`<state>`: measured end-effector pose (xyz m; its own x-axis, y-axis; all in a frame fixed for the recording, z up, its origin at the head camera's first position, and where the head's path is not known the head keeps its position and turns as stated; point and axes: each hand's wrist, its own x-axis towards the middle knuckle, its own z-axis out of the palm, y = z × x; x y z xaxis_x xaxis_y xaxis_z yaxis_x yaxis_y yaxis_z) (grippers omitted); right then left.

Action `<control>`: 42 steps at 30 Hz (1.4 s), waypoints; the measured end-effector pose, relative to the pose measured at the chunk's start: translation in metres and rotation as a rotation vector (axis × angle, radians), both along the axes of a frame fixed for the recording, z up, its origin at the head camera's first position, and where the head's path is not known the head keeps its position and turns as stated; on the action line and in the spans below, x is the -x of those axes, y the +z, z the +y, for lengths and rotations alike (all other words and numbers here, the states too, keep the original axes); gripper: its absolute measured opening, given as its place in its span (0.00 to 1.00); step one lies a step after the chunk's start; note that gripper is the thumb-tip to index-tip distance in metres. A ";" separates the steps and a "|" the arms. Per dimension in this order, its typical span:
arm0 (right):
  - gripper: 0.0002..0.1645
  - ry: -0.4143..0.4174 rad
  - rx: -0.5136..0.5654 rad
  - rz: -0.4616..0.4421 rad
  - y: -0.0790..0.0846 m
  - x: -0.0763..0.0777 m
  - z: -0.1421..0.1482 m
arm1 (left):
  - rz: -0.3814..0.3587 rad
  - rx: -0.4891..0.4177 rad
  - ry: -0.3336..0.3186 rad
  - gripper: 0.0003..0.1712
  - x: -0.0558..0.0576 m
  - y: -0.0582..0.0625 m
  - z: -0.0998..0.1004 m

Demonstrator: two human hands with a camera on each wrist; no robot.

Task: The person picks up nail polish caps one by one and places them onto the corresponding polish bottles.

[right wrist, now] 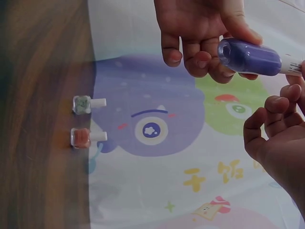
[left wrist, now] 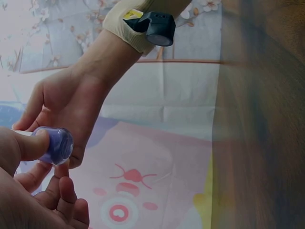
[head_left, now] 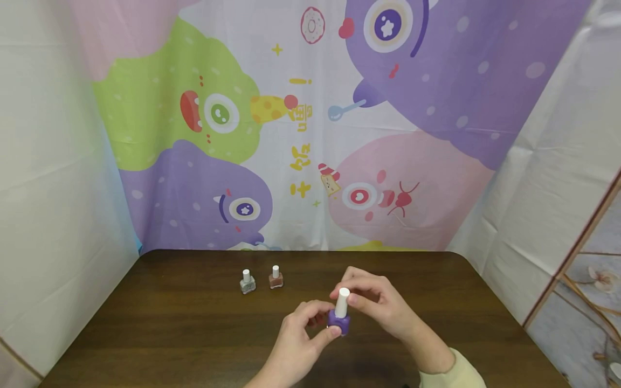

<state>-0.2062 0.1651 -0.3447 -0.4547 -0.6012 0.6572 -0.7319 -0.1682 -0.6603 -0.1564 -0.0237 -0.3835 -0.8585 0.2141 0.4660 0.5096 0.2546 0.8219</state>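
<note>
A bottle of purple nail polish (head_left: 338,321) with a white cap (head_left: 342,303) is held up over the table, its cap upward and slightly tilted. My left hand (head_left: 299,337) grips the glass body between thumb and fingers. Around the cap, my right hand (head_left: 380,302) has its thumb on one side and index finger on the other, pinching it. The right wrist view shows the purple bottle (right wrist: 250,57) side-on, with the left hand (right wrist: 200,28) about its body. In the left wrist view the left thumb (left wrist: 33,145) presses on the glass; the cap is mostly hidden there.
Two more nail polish bottles stand upright on the dark wooden table (head_left: 184,323), toward its back: a grey-green glittery one (head_left: 247,284) and a reddish-brown one (head_left: 276,279). A cartoon-printed curtain (head_left: 301,215) hangs behind the table's far edge.
</note>
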 end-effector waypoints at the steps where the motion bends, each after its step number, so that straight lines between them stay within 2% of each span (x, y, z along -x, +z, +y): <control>1: 0.13 -0.009 0.000 0.005 0.000 0.000 0.000 | -0.002 0.000 0.002 0.11 0.000 0.000 0.000; 7: 0.13 -0.053 -0.002 0.023 -0.002 -0.001 0.000 | -0.028 -0.009 0.004 0.13 -0.002 0.001 -0.001; 11: 0.12 -0.054 0.008 0.008 -0.002 -0.002 -0.001 | -0.035 -0.009 0.007 0.14 -0.003 0.001 -0.001; 25: 0.06 -0.095 0.058 -0.021 -0.002 -0.003 -0.002 | -0.029 -0.008 0.018 0.13 -0.003 0.002 0.001; 29: 0.06 -0.160 0.048 -0.016 -0.003 -0.005 -0.004 | -0.004 0.005 0.044 0.12 -0.002 0.001 0.002; 36: 0.09 -0.301 0.030 -0.038 -0.004 -0.008 -0.007 | 0.096 0.050 0.135 0.14 0.003 -0.003 0.002; 42: 0.09 -0.360 0.032 -0.022 -0.007 -0.008 -0.011 | 0.146 0.076 0.181 0.14 0.006 -0.006 0.003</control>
